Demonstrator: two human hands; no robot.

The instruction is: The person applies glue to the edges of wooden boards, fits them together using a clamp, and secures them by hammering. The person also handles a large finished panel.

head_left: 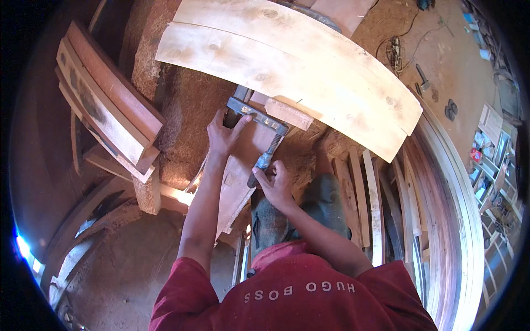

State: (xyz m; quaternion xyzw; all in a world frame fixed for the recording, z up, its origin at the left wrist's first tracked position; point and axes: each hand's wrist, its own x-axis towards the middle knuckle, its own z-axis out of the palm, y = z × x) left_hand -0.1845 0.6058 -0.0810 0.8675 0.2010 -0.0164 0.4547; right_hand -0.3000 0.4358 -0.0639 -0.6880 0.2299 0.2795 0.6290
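A dark metal F-clamp point(256, 115) lies across the plank in front of me, next to a broad pale wooden panel point(309, 71). My left hand point(222, 135) grips the clamp near its left end, thumb on top and fingers wrapped around the side. The clamp's threaded screw and bluish handle point(264, 161) point back toward me. My right hand point(277, 185) is closed at the lower end of that handle, with fingers bent. A small wood block point(288, 113) sits between the clamp bar and the panel's near edge.
A plank point(234, 185) runs beneath the clamp toward me. Curved boards point(102, 107) are stacked at left. Wood strips point(375, 204) stand at right beside long bent boards point(447, 220). Sawdust point(190, 121) covers the ground; a hammer-like tool point(423, 79) lies far right.
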